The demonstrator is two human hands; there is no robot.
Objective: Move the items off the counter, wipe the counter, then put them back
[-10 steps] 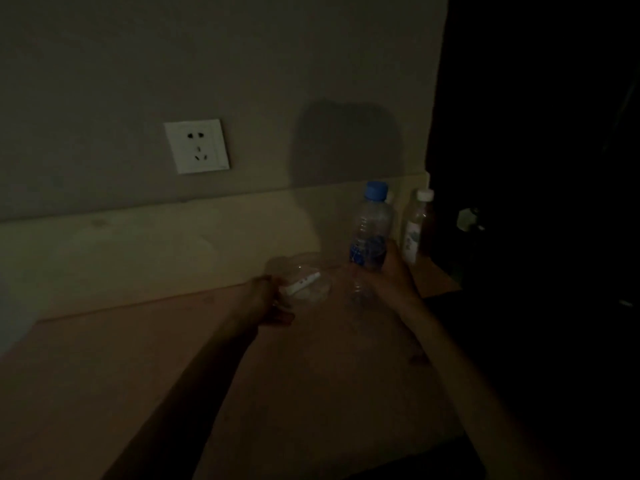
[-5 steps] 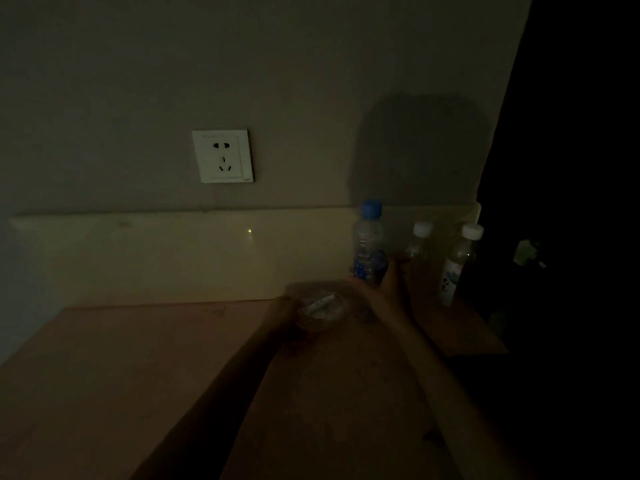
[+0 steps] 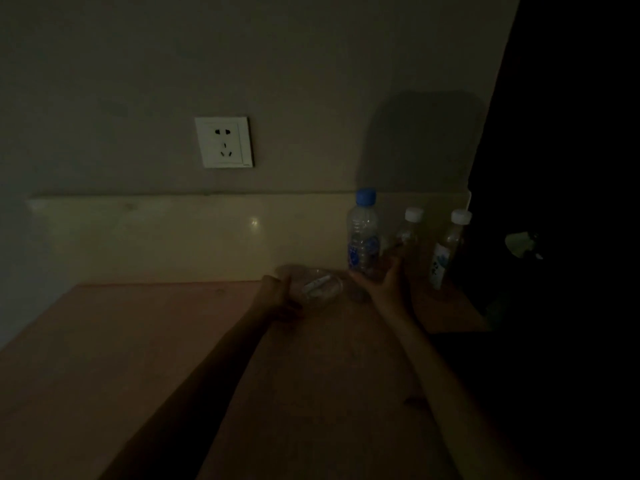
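counter [image 3: 145, 358]: we see wood, mostly bare; everything sits at its far right, right of the wall socket [image 3: 223, 142].
change: a second white-cap bottle [image 3: 446, 247] has come into view since a second ago; both arms reach further back, so we judge items are going back down.
blue-cap bottle [image 3: 362, 233]: upright, right hand [image 3: 382, 284] wrapped round its base.
clear container [image 3: 317, 287]: left of that bottle, left hand [image 3: 277, 299] gripping its edge.
white-cap bottle [image 3: 408, 233]: right of the blue-cap bottle.
labels: too dark, we can't read any.
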